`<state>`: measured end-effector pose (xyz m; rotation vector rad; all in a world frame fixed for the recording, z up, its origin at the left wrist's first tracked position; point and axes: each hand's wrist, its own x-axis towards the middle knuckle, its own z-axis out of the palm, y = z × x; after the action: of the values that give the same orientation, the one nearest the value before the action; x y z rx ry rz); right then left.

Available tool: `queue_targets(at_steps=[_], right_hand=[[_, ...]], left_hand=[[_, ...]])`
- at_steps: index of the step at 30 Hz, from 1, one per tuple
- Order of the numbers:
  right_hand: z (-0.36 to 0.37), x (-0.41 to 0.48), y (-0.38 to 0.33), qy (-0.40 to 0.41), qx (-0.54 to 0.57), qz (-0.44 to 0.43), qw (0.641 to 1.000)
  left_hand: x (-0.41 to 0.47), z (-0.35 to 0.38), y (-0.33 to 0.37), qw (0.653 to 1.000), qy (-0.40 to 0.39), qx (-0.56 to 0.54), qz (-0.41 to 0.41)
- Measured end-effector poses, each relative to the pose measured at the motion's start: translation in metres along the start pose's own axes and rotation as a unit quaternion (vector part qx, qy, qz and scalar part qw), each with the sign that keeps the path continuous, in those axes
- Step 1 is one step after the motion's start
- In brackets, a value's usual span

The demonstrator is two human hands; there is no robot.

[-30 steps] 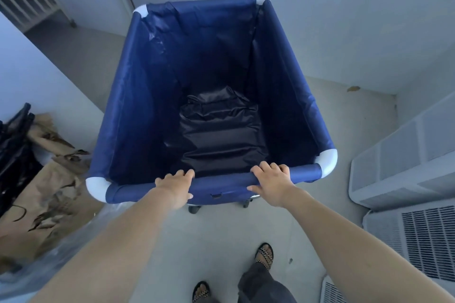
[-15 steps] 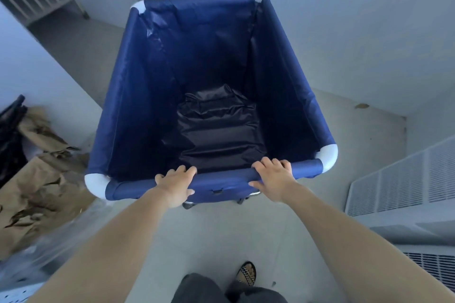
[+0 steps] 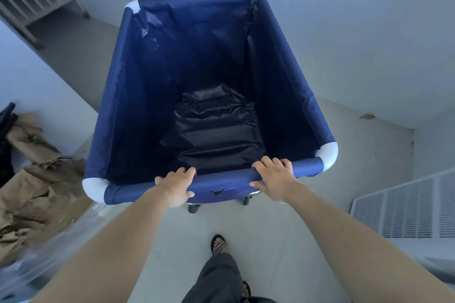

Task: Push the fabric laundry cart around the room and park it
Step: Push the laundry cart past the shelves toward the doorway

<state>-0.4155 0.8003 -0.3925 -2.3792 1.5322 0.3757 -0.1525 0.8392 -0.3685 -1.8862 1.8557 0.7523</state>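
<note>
The deep navy-blue fabric laundry cart with white plastic corner elbows (image 3: 152, 76) fills the middle of the view, standing on a pale grey floor (image 3: 349, 145). Its long axis runs from the near rail at 6 o'clock straight out toward 12 o'clock, where the far rim comes close to a light wall (image 3: 344, 32); whether it touches cannot be told. Inside, only a crumpled black sheet of liner (image 3: 216, 130) lies on the bottom.

Both hands are clamped on the fabric-covered near rail (image 3: 216, 182). The left hand (image 3: 176, 186) wraps it a little left of centre, fingers curled over the top and thumb beneath. The right hand (image 3: 274, 177) grips at about 1 o'clock from the left, nearer the right corner elbow. Neither is clearly closer to the cart's body; the 2 grips straddle the centre line, so the cart lies dead ahead of them.

That is what the next move likely turns on: with the wall at 12 o'clock, pushing straight on seems to offer little room. An open passage leads off at 10 o'clock, toward a white slatted crib-like frame (image 3: 37, 0). Swinging there would probably mean the right hand driving forward while the left holds back. Crumpled brown paper (image 3: 32, 179) lies at 8 o'clock and white louvred panels (image 3: 403, 206) at 4 o'clock, both near the cart's flanks, and could snag a wide turn.
</note>
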Motion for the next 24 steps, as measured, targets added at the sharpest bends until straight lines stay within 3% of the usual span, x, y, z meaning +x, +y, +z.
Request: queue_targets(at_steps=[13, 24], right_hand=[[-0.038, 0.074, 0.051, -0.022, 0.019, -0.024, 0.999], [-0.052, 0.102, 0.107, -0.074, 0.051, -0.113, 0.989]], left_hand=[[0.063, -0.041, 0.026, 0.997, 0.057, 0.024, -0.047], [0.082, -0.053, 0.074, 0.989, 0.06, 0.02, -0.135]])
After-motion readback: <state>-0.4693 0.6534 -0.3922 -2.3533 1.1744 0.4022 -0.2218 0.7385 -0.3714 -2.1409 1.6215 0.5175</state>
